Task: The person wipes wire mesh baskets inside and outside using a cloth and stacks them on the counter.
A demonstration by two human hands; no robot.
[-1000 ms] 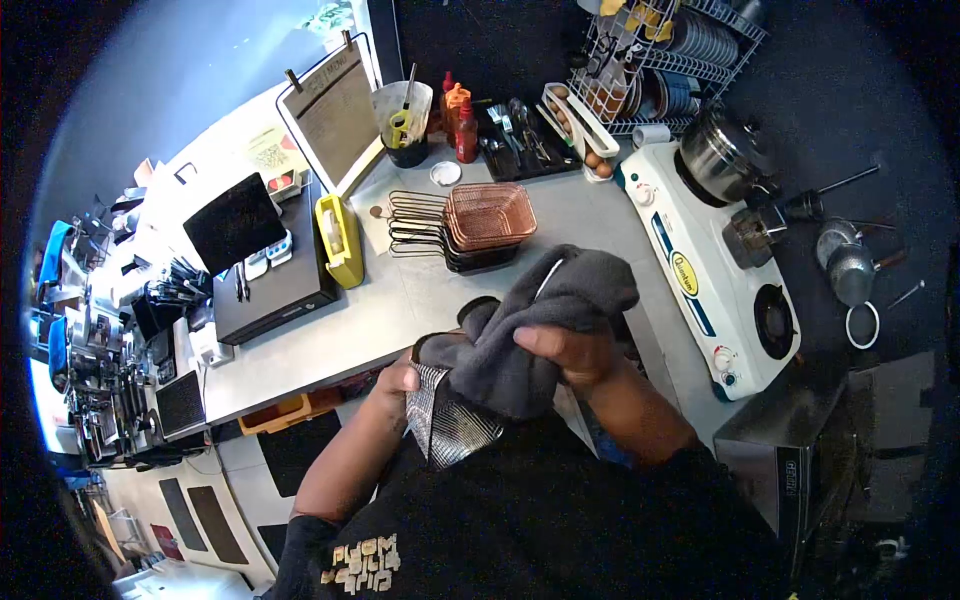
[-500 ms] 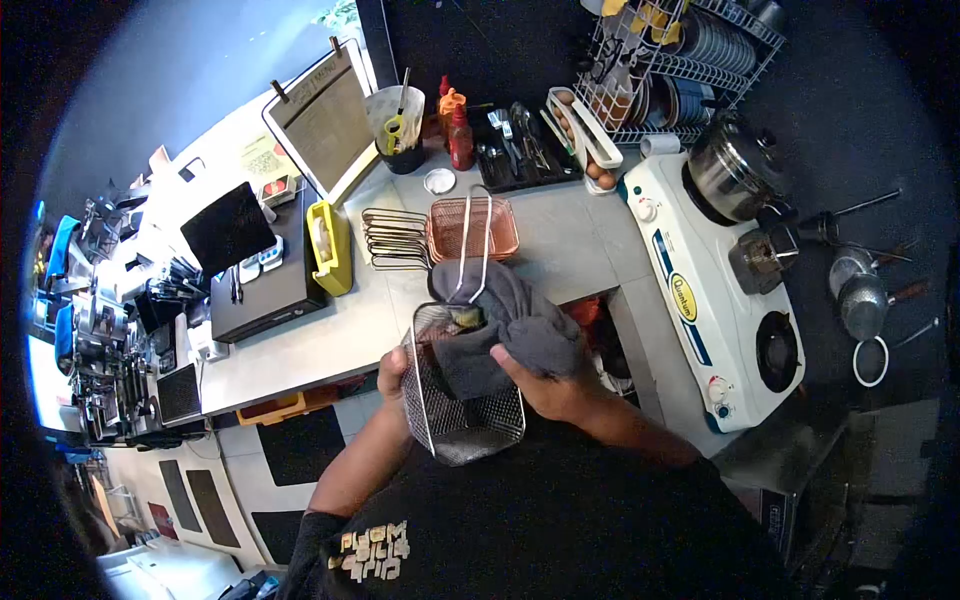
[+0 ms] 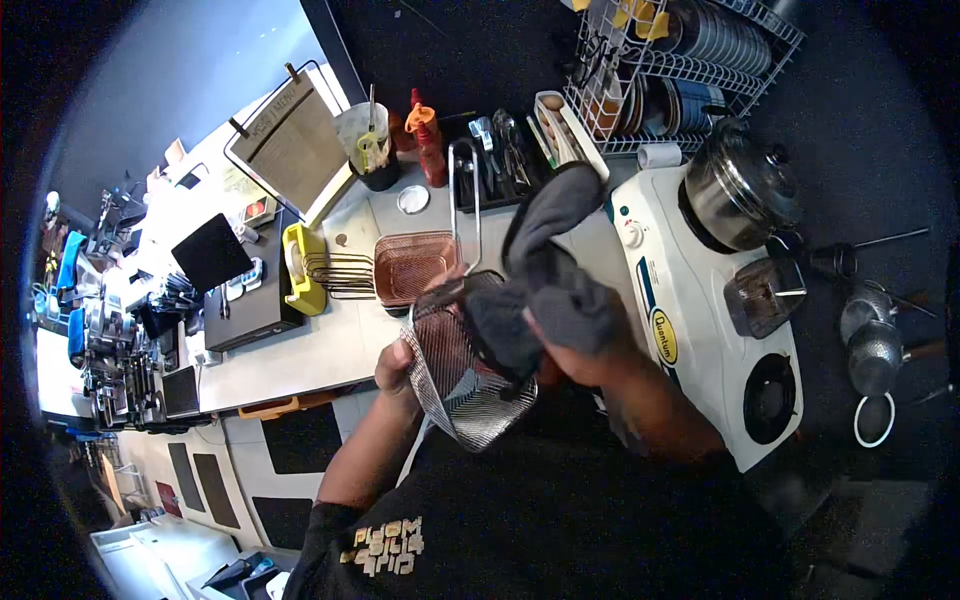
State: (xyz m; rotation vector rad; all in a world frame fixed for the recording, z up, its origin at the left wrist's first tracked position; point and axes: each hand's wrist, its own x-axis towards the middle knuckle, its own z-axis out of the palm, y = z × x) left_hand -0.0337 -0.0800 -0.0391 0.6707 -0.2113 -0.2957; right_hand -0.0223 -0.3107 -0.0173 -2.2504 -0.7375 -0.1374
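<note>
Both hands have tipped the basket (image 3: 468, 365) since a moment ago: your left hand (image 3: 397, 362) grips its rim, your right hand (image 3: 590, 350) presses the cloth (image 3: 545, 290) inside, fingers closed.

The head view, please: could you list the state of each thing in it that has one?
Wire fry basket: tilted, held off the counter by the left hand.
Grey cloth: bunched, pressed into the basket by the right hand.
Copper baskets: stacked, on the counter.
Pot: lidded, on the stove.
Front burner: bare.
Dish rack: loaded with plates.
</note>
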